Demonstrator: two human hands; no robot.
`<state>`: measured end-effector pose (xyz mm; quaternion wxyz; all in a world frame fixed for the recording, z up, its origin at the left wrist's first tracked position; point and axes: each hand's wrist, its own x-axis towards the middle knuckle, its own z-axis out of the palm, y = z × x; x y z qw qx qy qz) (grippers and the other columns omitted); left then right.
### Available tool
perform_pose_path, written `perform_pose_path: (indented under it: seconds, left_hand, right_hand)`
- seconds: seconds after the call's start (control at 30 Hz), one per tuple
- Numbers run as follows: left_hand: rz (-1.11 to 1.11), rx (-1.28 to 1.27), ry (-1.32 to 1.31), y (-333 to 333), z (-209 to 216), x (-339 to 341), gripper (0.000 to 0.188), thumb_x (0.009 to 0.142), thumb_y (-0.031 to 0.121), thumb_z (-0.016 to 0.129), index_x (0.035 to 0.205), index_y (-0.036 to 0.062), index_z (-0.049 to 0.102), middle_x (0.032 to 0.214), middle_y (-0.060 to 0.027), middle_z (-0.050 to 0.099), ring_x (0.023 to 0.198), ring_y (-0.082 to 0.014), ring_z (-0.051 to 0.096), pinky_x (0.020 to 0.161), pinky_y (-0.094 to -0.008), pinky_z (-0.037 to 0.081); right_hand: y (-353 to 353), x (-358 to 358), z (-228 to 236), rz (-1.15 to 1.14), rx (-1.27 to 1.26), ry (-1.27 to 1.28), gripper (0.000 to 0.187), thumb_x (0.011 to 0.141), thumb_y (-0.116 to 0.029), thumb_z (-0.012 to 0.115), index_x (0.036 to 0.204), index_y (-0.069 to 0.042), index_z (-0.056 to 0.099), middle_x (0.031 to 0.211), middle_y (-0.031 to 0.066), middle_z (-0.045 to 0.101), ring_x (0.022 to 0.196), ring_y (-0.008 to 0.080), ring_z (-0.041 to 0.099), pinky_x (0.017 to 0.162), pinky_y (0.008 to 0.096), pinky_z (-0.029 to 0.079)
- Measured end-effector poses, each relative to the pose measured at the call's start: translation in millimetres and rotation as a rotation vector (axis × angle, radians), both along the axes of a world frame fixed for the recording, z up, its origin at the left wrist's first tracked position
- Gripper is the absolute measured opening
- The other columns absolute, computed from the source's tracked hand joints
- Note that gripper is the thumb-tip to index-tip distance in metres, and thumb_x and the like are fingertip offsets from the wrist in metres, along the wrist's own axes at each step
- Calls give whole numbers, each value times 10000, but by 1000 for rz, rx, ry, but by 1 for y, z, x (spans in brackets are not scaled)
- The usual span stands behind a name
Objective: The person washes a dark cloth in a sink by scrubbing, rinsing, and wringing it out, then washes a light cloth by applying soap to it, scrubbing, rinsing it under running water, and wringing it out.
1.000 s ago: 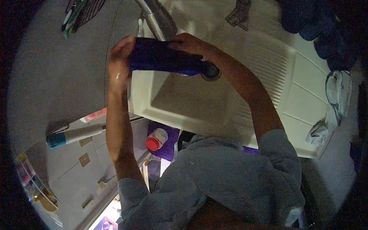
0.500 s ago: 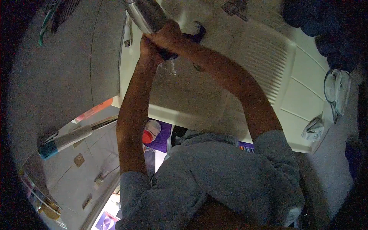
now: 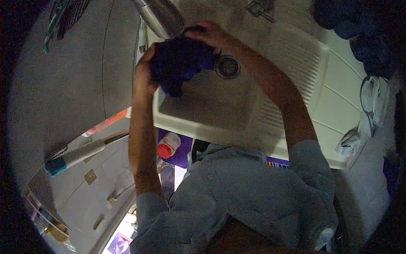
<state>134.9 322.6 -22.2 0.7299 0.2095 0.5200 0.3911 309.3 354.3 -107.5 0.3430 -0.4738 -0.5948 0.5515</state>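
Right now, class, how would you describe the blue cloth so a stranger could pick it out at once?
Find the cream sink, then its round drain. Just left of that, the crumpled, dark blue cloth is bunched between the left grip and right grip. Being held sets it apart from the dark bundle at upper right.

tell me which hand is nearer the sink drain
The right hand, at the upper right of the blue cloth. The left hand, on the cloth's left side, is farther from the drain.
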Motion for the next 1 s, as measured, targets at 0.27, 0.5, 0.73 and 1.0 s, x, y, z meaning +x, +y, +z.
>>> perform_pose_path:
  seconds: [0.27,0.5,0.73,1.0]
  left_hand:
    - [-34,88,114,9,-74,-2,326,759,252,405,991,24,383,932,-112,438,850,-211,436,739,-308,354]
    - [-325,382,564,-7,-54,-15,276,651,61,488,917,15,432,849,-83,478,766,-173,458,711,-288,356]
    - [-1,520,-93,-18,19,-3,268,586,195,432,794,31,473,809,-91,486,791,-203,441,718,-291,304]
    - [149,373,123,-20,23,-9,226,675,277,435,675,52,460,669,-73,485,634,-188,485,524,-303,416]
  right_hand:
    - [-7,-77,-8,-266,508,-116,287,709,-266,474,645,13,492,583,144,500,553,255,509,494,359,388]
    - [-9,-65,0,17,1037,-167,241,714,-263,482,673,-27,500,669,107,503,676,244,488,640,375,354]
    - [-6,-54,-37,286,291,-49,527,597,-424,576,964,-59,475,905,102,502,871,211,454,806,322,316]
    - [9,-36,-46,180,-42,37,218,671,-124,535,848,-2,499,720,74,541,620,137,510,597,264,417]
